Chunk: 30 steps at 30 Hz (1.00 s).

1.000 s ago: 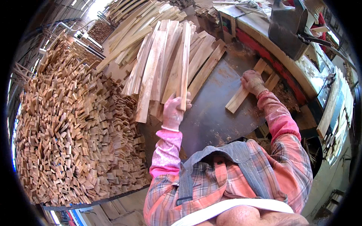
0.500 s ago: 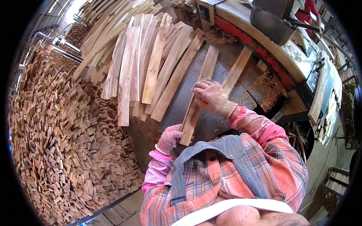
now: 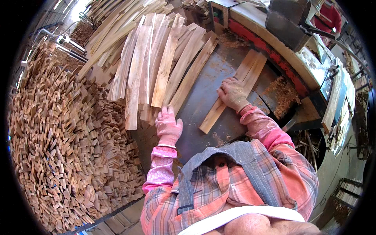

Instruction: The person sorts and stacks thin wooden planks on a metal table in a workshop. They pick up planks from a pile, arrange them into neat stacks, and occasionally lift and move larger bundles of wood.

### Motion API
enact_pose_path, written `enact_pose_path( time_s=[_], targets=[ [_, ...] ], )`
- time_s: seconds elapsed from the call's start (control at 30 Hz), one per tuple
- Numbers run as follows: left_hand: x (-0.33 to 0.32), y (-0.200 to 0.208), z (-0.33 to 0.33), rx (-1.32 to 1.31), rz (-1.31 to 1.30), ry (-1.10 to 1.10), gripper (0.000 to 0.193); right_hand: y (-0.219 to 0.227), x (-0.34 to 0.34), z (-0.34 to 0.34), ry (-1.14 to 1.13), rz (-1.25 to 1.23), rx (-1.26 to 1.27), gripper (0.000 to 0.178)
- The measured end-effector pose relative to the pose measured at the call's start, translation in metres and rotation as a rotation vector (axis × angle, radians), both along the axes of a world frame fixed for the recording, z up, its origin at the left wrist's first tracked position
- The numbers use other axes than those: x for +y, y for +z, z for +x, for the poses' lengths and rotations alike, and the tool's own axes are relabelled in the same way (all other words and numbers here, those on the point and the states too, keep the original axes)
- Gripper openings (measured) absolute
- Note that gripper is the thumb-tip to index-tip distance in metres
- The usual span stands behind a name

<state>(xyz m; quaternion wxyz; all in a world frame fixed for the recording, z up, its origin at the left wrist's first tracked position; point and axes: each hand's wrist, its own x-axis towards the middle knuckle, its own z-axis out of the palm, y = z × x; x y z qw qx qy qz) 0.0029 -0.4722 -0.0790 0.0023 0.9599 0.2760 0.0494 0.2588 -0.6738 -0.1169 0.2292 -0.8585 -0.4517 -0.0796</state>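
My right hand, in a dusty work glove, is closed over a wooden board that lies slantwise on the dark metal table. This board's far part lies against a second board. At the left, my gloved left hand has its fingers stretched forward. Their tips reach the near ends of a board and its neighbour in a loose row of long boards. Whether the fingertips press on the wood I cannot tell.
A tall mass of stacked wood pieces fills the left side. Beyond the table runs a red machine edge with a dark metal housing. Shavings lie at the right. A person in red is at the far right.
My right hand has moved right and slightly forward, bringing its board against the second one. My left hand has let go of that board's near end and reached forward to the row.
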Motion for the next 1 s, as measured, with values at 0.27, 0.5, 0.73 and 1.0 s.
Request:
enact_pose_path(
  time_s=[0.27,0.5,0.73,1.0],
  targets=[
    [-0.021,-0.003,-0.006,0.035,-0.254,0.024,0.086,-0.016,-0.025,0.051,-0.025,0.080,-0.054,0.022],
    [-0.015,-0.016,-0.022,-0.395,-0.612,-0.031,0.069,-0.003,-0.040,0.081,-0.030,0.030,-0.039,0.021],
    [-0.052,-0.028,-0.008,-0.381,-0.399,-0.196,0.073,-0.014,-0.051,0.115,-0.105,0.132,-0.102,0.020],
    [-0.031,0.009,0.060,-0.244,-0.110,-0.187,0.071,0.021,0.009,-0.001,0.264,-0.075,-0.106,0.028]
  ],
)
